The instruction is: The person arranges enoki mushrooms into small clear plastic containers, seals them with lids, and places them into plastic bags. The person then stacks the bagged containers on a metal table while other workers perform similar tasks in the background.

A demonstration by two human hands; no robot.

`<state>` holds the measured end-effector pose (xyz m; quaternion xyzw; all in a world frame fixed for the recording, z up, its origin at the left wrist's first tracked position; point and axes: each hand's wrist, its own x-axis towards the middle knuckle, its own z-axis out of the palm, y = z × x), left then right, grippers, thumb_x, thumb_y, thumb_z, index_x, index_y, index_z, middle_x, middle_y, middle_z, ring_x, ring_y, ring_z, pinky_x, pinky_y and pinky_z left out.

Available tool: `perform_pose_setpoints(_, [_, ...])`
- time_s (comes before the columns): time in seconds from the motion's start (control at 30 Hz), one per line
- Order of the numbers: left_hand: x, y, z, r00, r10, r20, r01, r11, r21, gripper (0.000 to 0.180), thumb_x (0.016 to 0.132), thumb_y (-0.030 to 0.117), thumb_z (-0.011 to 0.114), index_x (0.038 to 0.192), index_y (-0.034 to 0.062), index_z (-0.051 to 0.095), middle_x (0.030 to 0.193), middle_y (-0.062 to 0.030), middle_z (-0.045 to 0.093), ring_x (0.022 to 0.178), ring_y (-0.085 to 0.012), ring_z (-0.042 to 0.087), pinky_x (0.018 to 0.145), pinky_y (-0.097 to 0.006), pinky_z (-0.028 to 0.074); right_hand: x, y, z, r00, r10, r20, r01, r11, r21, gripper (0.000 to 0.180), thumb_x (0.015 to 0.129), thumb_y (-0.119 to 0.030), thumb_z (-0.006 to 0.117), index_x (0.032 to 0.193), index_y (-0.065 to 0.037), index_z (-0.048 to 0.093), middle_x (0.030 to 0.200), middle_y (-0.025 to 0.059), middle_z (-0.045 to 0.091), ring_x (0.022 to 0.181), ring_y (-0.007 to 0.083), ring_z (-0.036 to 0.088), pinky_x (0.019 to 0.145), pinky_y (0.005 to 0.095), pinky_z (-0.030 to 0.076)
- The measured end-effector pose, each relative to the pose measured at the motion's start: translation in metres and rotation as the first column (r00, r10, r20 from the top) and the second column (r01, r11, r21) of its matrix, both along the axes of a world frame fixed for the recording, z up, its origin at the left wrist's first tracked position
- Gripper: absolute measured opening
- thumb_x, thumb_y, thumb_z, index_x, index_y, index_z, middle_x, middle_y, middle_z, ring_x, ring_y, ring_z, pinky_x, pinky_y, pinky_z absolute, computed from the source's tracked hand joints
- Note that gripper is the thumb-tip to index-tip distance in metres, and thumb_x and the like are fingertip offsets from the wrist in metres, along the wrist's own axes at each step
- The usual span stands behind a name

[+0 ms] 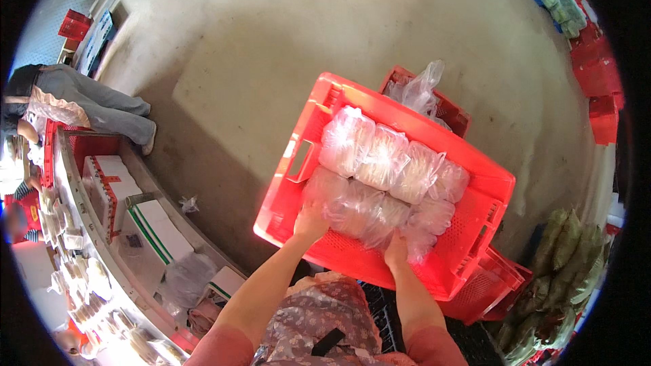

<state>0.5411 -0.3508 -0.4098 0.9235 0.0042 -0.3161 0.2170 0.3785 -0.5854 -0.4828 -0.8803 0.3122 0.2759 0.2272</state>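
A red plastic crate (468,244) is seen from above, tilted across the middle of the frame and stacked on other red crates (485,285). Eight clear bags of pale noodles (383,183) are laid inside it in two rows, packed side by side and touching. The left hand (310,222) is pressed on the nearest bag at the left end of the front row, fingers spread flat over the plastic; the right hand (397,249) is set on a bag toward the right of the same row, fingers curled against it. The hands are held apart, with two or three bags between them, and whether either hand has a bag truly gripped cannot be told from this view. Both bare forearms are brought in from the lower edge, above a patterned garment (319,322).

Behind the filled crate, another red crate (456,116) lined with a loose clear plastic bag (420,88) is shown on the concrete floor (271,41). At right, a pile of green bundled vegetables (563,264) is stacked near more red crates (600,81). At left, a long metal table (88,230) loaded with packed goods and white cartons (152,227) is attended by another person in grey trousers (102,105).
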Motion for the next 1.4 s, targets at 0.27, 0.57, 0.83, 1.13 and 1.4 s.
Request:
perform_pose_setpoints(0.27, [-0.009, -0.004, -0.091, 0.955, -0.141, -0.261, 0.197, 0.959, 0.205, 0.033, 0.086, 0.026, 0.055, 0.111, 0.0040, 0.056, 0.107, -0.0255, 0.059, 0.093, -0.0424, 0.062, 0.081, -0.050, 0.052, 0.048, -0.028, 0.046, 0.915, 0.285, 0.287, -0.278, 0.958, -0.067, 0.021, 0.072, -0.006, 0.066, 0.093, -0.003, 0.062, 0.095, 0.0174, 0.062, 0.090, 0.0373, 0.059, 0.081, 0.0456, 0.049])
perform_pose_setpoints(0.57, [0.005, -0.052, -0.058, 0.960, -0.262, 0.102, 0.250, 0.962, 0.112, 0.044, 0.076, 0.028, 0.069, 0.116, 0.0149, 0.056, 0.106, -0.0244, 0.051, 0.093, -0.0420, 0.056, 0.075, -0.050, 0.050, 0.063, -0.004, 0.033, 0.918, 0.278, 0.282, -0.275, 0.960, -0.052, 0.029, 0.076, -0.007, 0.060, 0.105, -0.007, 0.057, 0.091, 0.0158, 0.059, 0.088, 0.0354, 0.059, 0.078, 0.0467, 0.048])
perform_pose_setpoints(0.83, [-0.020, -0.081, -0.085, 0.957, -0.146, 0.251, 0.121, 0.986, 0.114, 0.036, 0.076, 0.022, 0.067, 0.112, 0.0204, 0.062, 0.103, -0.0228, 0.047, 0.098, -0.0419, 0.048, 0.082, -0.049, 0.047, 0.063, -0.022, -0.007, 0.854, 0.510, 0.109, -0.507, 0.860, -0.054, 0.028, 0.083, -0.012, 0.051, 0.111, -0.011, 0.057, 0.083, 0.0132, 0.058, 0.085, 0.0324, 0.061, 0.071, 0.0449, 0.050])
perform_pose_setpoints(1.13, [-0.010, -0.041, -0.032, 0.988, -0.016, 0.156, 0.051, 0.974, -0.220, 0.029, 0.080, 0.010, 0.061, 0.109, 0.0139, 0.063, 0.106, -0.0245, 0.048, 0.090, -0.0426, 0.057, 0.077, -0.048, 0.049, 0.096, -0.088, 0.057, 0.849, -0.345, 0.399, 0.194, 0.907, 0.373, 0.051, 0.084, -0.007, 0.063, 0.130, -0.006, 0.040, 0.105, 0.0230, 0.063, 0.092, 0.0387, 0.062, 0.077, 0.0450, 0.050])
perform_pose_setpoints(1.4, [-0.011, -0.035, 0.024, 0.991, 0.119, 0.068, -0.073, 0.879, -0.472, 0.016, 0.080, 0.003, 0.066, 0.093, -0.0011, 0.057, 0.096, -0.0168, 0.054, 0.091, -0.0331, 0.057, 0.075, -0.038, 0.049, 0.175, -0.123, 0.025, 0.981, 0.183, -0.061, -0.185, 0.982, -0.024, 0.027, 0.085, -0.019, 0.061, 0.107, -0.002, 0.057, 0.106, 0.0253, 0.063, 0.099, 0.0384, 0.062, 0.083, 0.0451, 0.048])
